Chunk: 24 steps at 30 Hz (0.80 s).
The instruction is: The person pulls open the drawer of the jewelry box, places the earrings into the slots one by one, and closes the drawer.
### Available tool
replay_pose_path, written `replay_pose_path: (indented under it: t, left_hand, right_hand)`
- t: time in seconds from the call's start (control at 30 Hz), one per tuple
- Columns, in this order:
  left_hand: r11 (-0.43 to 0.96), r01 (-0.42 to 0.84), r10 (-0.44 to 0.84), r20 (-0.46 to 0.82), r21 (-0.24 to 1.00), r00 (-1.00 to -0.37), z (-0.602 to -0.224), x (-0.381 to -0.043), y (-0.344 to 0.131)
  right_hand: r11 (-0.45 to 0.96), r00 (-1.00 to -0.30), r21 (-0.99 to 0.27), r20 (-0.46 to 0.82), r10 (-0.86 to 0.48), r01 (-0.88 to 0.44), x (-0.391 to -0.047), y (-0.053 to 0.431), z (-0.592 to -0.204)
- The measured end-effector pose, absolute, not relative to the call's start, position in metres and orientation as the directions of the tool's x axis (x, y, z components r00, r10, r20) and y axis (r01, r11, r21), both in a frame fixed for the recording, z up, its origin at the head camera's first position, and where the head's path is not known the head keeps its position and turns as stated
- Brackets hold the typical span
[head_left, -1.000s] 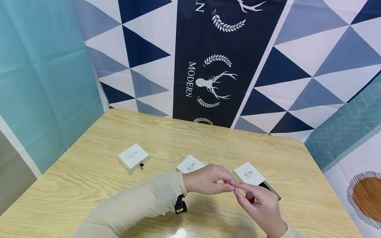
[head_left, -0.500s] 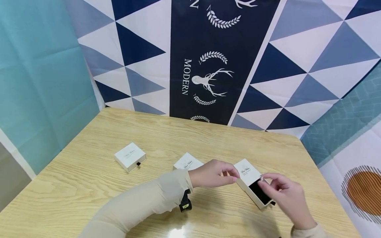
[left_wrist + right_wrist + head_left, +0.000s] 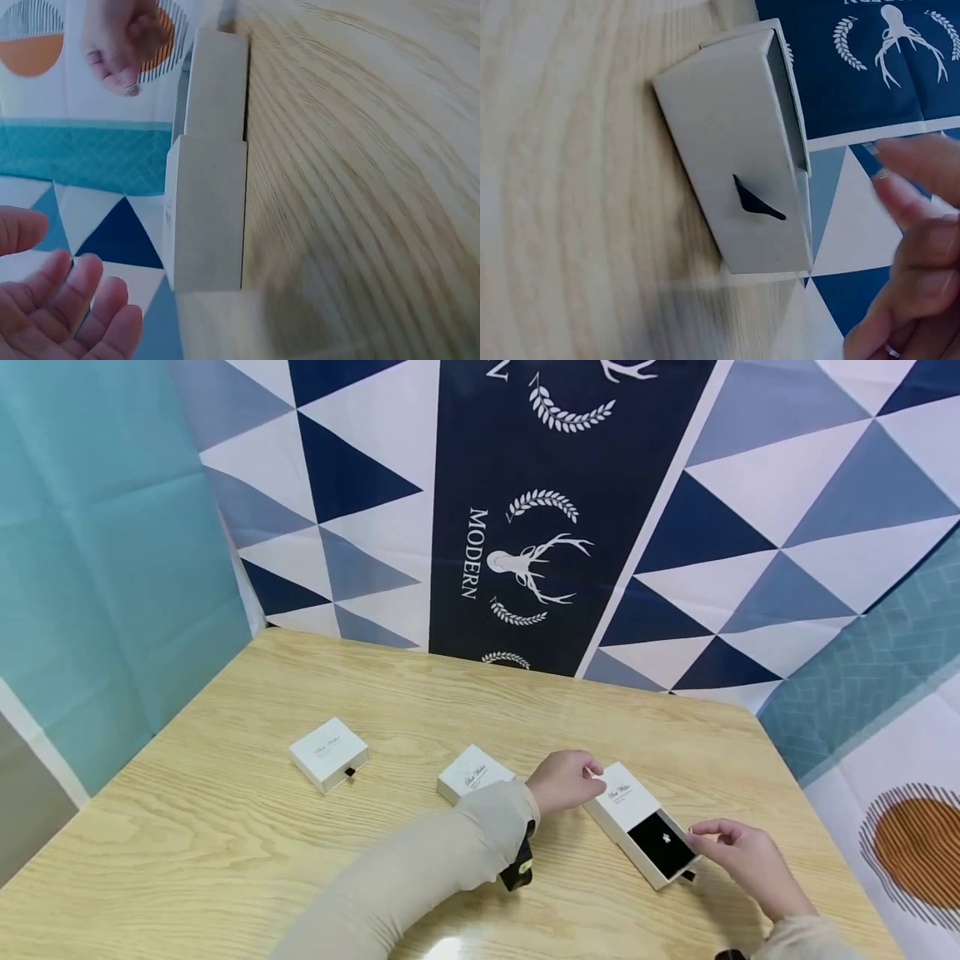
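A white slide-out gift box point(image 3: 622, 795) stands at the right of the table in the head view, its drawer point(image 3: 637, 858) pulled partly out. On the drawer's black lining lies a small flower-shaped stud earring point(image 3: 666, 838). My right hand point(image 3: 746, 860) hovers just beside the drawer's right edge. Its thumb and index finger pinch a tiny shiny piece point(image 3: 883, 173), too small to make out. My left hand point(image 3: 567, 781) is at the box's left upper side. In the left wrist view, its fingers point(image 3: 86, 281) are loosely bent, hold nothing and stay apart from the box.
A similar white box point(image 3: 472, 772) stands behind my left forearm, partly covered by the sleeve. Another closed white box point(image 3: 328, 752) with a black pull tab sits farther left. A patterned cloth point(image 3: 517, 560) hangs behind the wooden table point(image 3: 360, 685).
Both hands have parted from in front of the box. The right hand went over the open drawer, then to its right side; the flower earring now shows on the lining. The left hand moved slightly forward.
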<state>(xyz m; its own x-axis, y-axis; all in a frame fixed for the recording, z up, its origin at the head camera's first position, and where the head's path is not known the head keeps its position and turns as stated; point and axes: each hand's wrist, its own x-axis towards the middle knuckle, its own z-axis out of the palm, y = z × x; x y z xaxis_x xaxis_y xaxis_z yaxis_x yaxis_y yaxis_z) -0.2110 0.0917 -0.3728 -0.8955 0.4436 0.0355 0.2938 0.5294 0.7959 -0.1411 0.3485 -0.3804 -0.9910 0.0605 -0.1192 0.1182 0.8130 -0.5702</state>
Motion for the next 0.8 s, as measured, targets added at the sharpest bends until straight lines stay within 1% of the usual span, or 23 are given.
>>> replay_pose_path:
  t: [0.2, 0.4, 0.63, 0.8]
  left_hand:
    - [0.617, 0.275, 0.398, 0.009, 0.737, -0.917, -0.379, -0.214, 0.105]
    - [0.618, 0.184, 0.358, -0.065, 0.764, -0.931, -0.390, -0.211, 0.107]
    - [0.659, 0.165, 0.322, -0.077, 0.733, -0.944, -0.396, -0.210, 0.117]
    - [0.684, 0.119, 0.290, -0.119, 0.720, -0.950, -0.398, -0.212, 0.122]
  right_hand:
    - [0.896, -0.997, -0.444, -0.082, -0.013, 0.025, -0.143, 0.342, -0.386]
    - [0.939, -0.989, -0.341, -0.151, -0.008, 0.045, -0.144, 0.330, -0.382]
    - [0.948, -0.983, -0.308, -0.185, 0.020, 0.077, -0.143, 0.331, -0.381]
    - [0.953, -0.983, -0.292, -0.180, 0.029, 0.081, -0.143, 0.332, -0.381]
